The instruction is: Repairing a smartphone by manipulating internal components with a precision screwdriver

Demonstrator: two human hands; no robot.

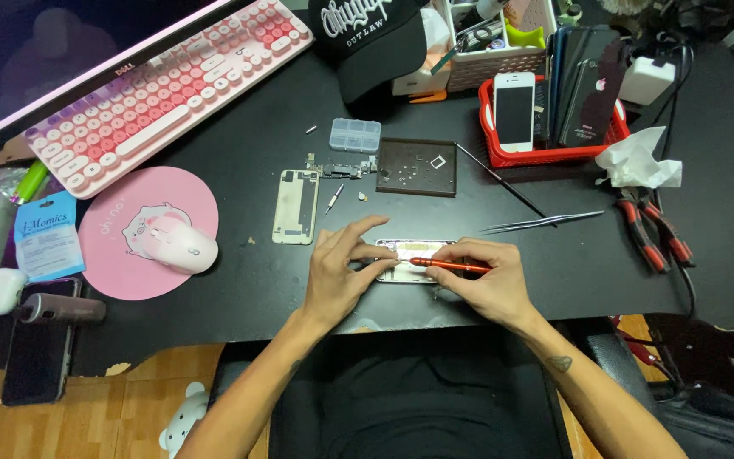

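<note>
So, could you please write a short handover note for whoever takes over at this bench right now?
Left hand: steadies the opened phone at the desk's front edge.
Right hand: holds an orange screwdriver, tip on the phone's inside.
Removed so far: back panel lies to the left; a board part sits behind it; small parts lie on the dark tray.
Within reach: tweezers, black probe, clear parts box, red pliers.
Left: the phone is open, work inside it unfinished; loose screws are too small to count.
</note>
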